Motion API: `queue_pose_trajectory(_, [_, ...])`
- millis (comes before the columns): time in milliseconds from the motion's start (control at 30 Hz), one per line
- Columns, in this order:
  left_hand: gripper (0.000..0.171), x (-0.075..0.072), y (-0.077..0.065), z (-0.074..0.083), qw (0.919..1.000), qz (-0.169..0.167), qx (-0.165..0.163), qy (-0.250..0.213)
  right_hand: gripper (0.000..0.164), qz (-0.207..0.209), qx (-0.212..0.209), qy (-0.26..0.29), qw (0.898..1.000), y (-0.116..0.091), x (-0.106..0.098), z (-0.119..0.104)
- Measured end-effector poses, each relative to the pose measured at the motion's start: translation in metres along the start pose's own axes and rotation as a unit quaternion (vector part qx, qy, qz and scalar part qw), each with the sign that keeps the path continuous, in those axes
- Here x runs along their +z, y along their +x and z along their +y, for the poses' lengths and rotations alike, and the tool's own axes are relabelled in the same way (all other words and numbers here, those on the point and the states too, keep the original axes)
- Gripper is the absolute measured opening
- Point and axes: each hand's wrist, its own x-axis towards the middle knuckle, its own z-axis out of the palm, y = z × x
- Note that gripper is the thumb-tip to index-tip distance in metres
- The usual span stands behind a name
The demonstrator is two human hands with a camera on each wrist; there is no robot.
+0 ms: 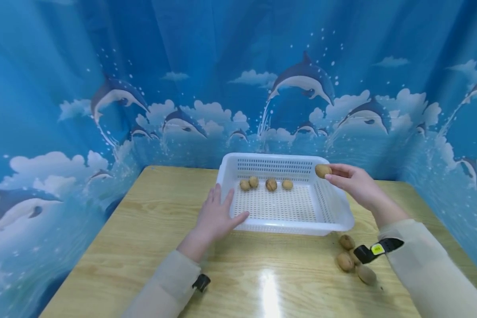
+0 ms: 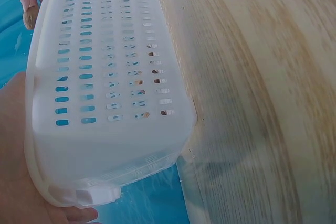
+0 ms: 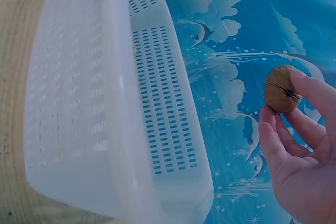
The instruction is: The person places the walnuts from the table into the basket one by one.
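A walnut (image 1: 323, 171) is pinched between the thumb and fingers of my right hand (image 1: 351, 183), above the right rim of a white plastic basket (image 1: 290, 227). The right wrist view shows a dark split along the seam of this walnut (image 3: 282, 88). My left hand (image 1: 216, 214) rests with spread fingers on the basket's left front corner. Several walnuts lie inside along the back of the slotted floor, among them a larger, darker walnut (image 1: 271, 184). In the left wrist view the basket's slotted wall (image 2: 105, 66) hides most of the contents.
A small pile of walnuts (image 1: 346, 261) lies on the wooden table (image 1: 143, 247) at front right, partly under the right wrist's black strap (image 1: 391, 244). Behind the table hangs a blue curtain (image 1: 222, 66) printed with dolphins.
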Motion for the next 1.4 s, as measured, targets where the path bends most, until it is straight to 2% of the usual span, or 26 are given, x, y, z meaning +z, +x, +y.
queue_pose_trajectory(467, [0.088, -0.003, 0.000, 0.002, 1.0000, -0.003, 0.002, -0.001, 0.082, -0.013, 0.001, 0.072, 0.997, 0.031, 0.011, -0.020])
queue_pose_trajectory(600, [0.087, -0.003, 0.000, 0.001, 1.0000, 0.000, 0.003, -0.002, 0.081, -0.027, -0.008, 0.110, 0.994, 0.040, 0.013, -0.024])
queue_pose_trajectory(700, [0.087, -0.002, 0.000, 0.001, 1.0000, -0.003, 0.003, -0.005, 0.079, -0.032, -0.020, 0.120, 0.992, 0.047, 0.017, -0.028])
queue_pose_trajectory(967, [0.087, 0.001, 0.001, -0.001, 1.0000, 0.002, 0.003, -0.002, 0.071, -0.022, -0.014, 0.115, 0.993, 0.074, 0.030, -0.033])
queue_pose_trajectory(1267, [0.088, 0.004, -0.001, -0.003, 0.9999, 0.009, 0.001, -0.014, 0.062, -0.044, 0.005, 0.094, 0.995, 0.098, 0.043, -0.029])
queue_pose_trajectory(1400, [0.088, 0.004, -0.001, -0.002, 0.9998, 0.015, 0.006, -0.013, 0.060, -0.055, 0.034, 0.088, 0.994, 0.106, 0.048, -0.026])
